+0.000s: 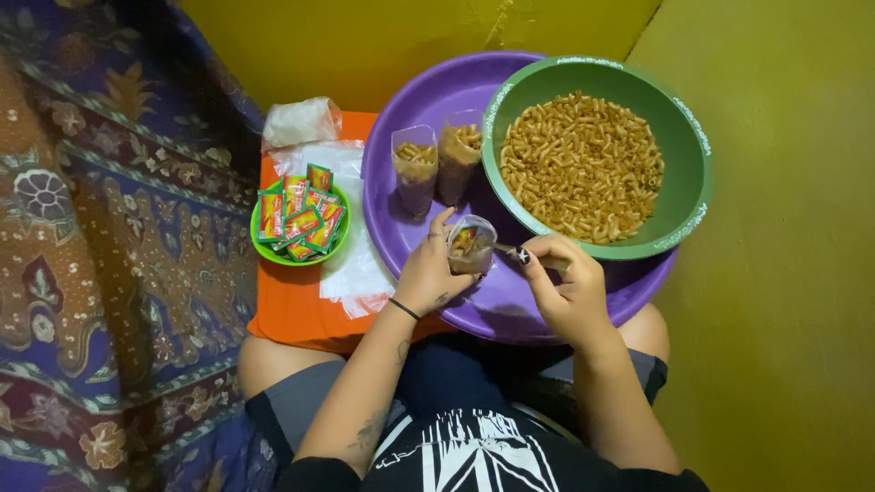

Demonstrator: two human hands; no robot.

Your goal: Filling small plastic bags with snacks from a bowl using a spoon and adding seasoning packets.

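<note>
Left grip [428, 269] holds bag [470, 244] — right [565, 287] spoons.

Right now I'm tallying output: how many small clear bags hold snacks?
3: two filled bags stand on the purple tray beside the green bowl; the third bag is in the left hand.

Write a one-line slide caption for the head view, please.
Left hand holds a small clear bag while right hand spoons fried macaroni snack from the green bowl.

Big bowl [685, 196] of snacks [583, 164] on the basin [401, 228] at 1 o'clock, two filled bags [436, 162] at 11, sachet bowl [264, 251] at 9 o'clock on the board [296, 305], plastic bags [301, 121] behind it
</note>
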